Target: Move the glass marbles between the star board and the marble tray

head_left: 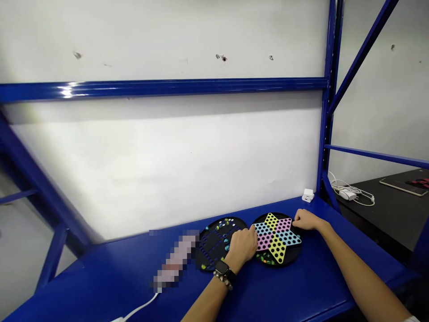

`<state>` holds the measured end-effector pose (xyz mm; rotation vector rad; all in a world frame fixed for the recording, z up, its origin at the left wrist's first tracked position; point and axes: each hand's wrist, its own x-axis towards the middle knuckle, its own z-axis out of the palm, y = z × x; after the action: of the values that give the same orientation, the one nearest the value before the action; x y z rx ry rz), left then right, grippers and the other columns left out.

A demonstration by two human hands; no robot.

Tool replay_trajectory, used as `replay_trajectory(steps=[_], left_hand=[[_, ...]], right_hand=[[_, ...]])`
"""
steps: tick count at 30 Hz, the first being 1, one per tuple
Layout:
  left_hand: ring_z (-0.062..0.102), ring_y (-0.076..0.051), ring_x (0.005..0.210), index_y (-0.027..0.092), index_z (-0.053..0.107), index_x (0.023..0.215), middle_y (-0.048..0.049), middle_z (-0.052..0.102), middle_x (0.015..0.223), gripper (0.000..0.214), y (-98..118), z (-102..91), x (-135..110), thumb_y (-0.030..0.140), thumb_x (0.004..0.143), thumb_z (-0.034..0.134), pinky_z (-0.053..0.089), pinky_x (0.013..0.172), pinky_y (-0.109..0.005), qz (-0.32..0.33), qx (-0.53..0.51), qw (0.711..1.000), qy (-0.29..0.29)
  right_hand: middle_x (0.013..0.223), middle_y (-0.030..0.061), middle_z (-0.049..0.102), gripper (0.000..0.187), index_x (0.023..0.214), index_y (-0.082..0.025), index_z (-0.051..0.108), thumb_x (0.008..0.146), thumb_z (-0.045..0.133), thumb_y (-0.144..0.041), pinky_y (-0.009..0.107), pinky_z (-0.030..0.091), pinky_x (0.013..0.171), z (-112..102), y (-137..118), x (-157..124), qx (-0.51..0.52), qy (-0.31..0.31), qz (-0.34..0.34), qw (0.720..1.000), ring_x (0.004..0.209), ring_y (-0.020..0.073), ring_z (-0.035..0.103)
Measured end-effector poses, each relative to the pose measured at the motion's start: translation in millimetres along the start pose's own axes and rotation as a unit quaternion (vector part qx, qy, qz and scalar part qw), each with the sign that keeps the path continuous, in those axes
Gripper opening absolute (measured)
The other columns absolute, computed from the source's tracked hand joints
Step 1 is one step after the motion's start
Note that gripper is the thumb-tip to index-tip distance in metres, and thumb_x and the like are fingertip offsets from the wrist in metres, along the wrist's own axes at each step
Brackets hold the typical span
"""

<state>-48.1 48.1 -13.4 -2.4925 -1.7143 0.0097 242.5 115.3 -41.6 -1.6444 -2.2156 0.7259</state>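
A round black game board with a colourful star of holes (278,239) lies on the blue table (301,286). Beside it on the left lies a second round black board with blue markings (216,241) and a few small marbles. My left hand (243,246), with a watch and bead bracelet on the wrist, rests with curled fingers on the star board's left edge. My right hand (306,220) curls over the same board's upper right rim. Small marbles sit along the star board's lower edge.
A white adapter (307,195) sits at the back of the table by the blue rack post (325,134). A white cable (139,309) trails off the front left. To the right, a black table (392,210) holds a white charger with cord and a phone.
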Motion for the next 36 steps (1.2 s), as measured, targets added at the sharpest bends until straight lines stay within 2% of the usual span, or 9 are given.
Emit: replay_trajectory(steps=[5, 10, 16, 22, 32, 36], left_hand=[[0.068, -0.031, 0.086, 0.012, 0.072, 0.096, -0.0177, 0.072, 0.094, 0.047, -2, -2.8, 0, 0.024, 0.097, 0.027, 0.049, 0.075, -0.041, -0.002, -0.013, 1.000, -0.005], [0.068, -0.028, 0.093, 0.015, 0.073, 0.097, -0.0162, 0.073, 0.097, 0.039, -6, -4.5, 0, 0.023, 0.095, 0.035, 0.047, 0.078, -0.036, 0.007, -0.017, 1.000, -0.023], [0.069, -0.027, 0.089, 0.014, 0.074, 0.095, -0.0170, 0.073, 0.093, 0.044, -4, -8.7, 1, 0.033, 0.098, 0.034, 0.047, 0.079, -0.035, -0.035, -0.020, 0.999, -0.013], [0.070, -0.027, 0.085, 0.013, 0.075, 0.088, -0.0160, 0.074, 0.089, 0.052, -2, -9.6, -1, 0.035, 0.099, 0.029, 0.047, 0.073, -0.035, -0.065, -0.027, 0.997, 0.003], [0.071, -0.026, 0.084, 0.017, 0.073, 0.094, -0.0119, 0.075, 0.089, 0.051, -3, -10.7, -7, 0.042, 0.099, 0.029, 0.046, 0.072, -0.033, -0.039, -0.035, 0.999, 0.014], [0.070, -0.027, 0.086, 0.017, 0.074, 0.089, -0.0129, 0.075, 0.091, 0.053, -6, -9.8, -5, 0.042, 0.099, 0.028, 0.046, 0.074, -0.034, -0.039, -0.037, 0.999, -0.005]], right_hand=[[0.046, -0.0051, 0.024, 0.035, 0.046, -0.020, 0.026, 0.070, 0.052, -0.022, 0.024, 0.016, 0.044, 1, 0, -1, -0.005, 0.003, -0.001, 1.000, 0.045, 0.0073, 0.023], [0.045, -0.0055, 0.023, 0.034, 0.046, -0.020, 0.028, 0.070, 0.052, -0.022, 0.025, 0.016, 0.043, 1, -2, -2, -0.002, 0.004, -0.003, 1.000, 0.044, 0.0071, 0.022], [0.044, -0.0057, 0.024, 0.034, 0.046, -0.020, 0.027, 0.069, 0.051, -0.021, 0.025, 0.016, 0.043, 0, -4, -2, -0.005, 0.003, 0.002, 1.000, 0.044, 0.0069, 0.023], [0.044, -0.0061, 0.023, 0.034, 0.045, -0.020, 0.029, 0.070, 0.052, -0.020, 0.025, 0.016, 0.044, 0, -6, -3, -0.005, 0.010, -0.001, 1.000, 0.044, 0.0072, 0.023], [0.046, -0.0053, 0.022, 0.036, 0.043, -0.020, 0.031, 0.072, 0.053, -0.021, 0.026, 0.017, 0.044, -1, -10, -7, -0.013, 0.009, 0.003, 1.000, 0.045, 0.0080, 0.021], [0.045, -0.0057, 0.022, 0.035, 0.044, -0.020, 0.030, 0.071, 0.052, -0.021, 0.026, 0.016, 0.045, 1, -9, -5, -0.016, 0.009, 0.008, 1.000, 0.045, 0.0077, 0.021]])
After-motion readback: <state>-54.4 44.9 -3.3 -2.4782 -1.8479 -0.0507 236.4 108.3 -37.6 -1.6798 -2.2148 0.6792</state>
